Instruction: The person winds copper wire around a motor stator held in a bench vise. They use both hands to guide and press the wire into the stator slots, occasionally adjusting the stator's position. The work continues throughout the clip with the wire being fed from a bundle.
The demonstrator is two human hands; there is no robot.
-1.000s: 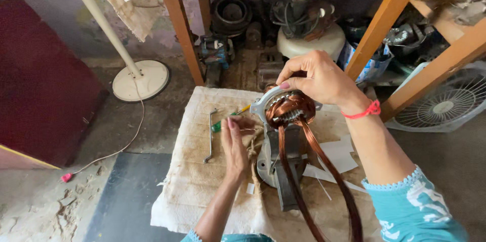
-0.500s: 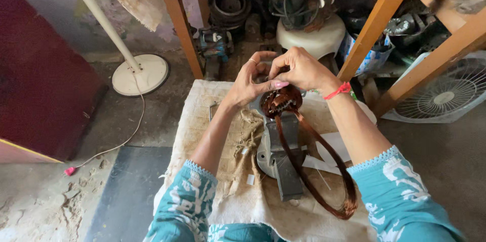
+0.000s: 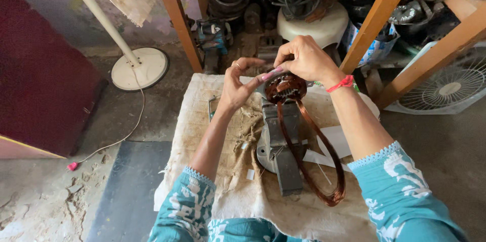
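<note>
Cloth [image 3: 212, 136], stator [image 3: 286, 88] between both hands' fingers [image 3: 271, 73]

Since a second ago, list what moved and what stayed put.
The left hand rose off the cloth to join the right hand at the copper-wound stator. The right hand stayed on the stator, and the hanging copper wire loop and grey stand stayed put.

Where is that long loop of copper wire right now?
In the head view, the copper wire loop hangs right of centre from the round stator under the right hand, draping past the grey metal stand onto the cloth.
</note>
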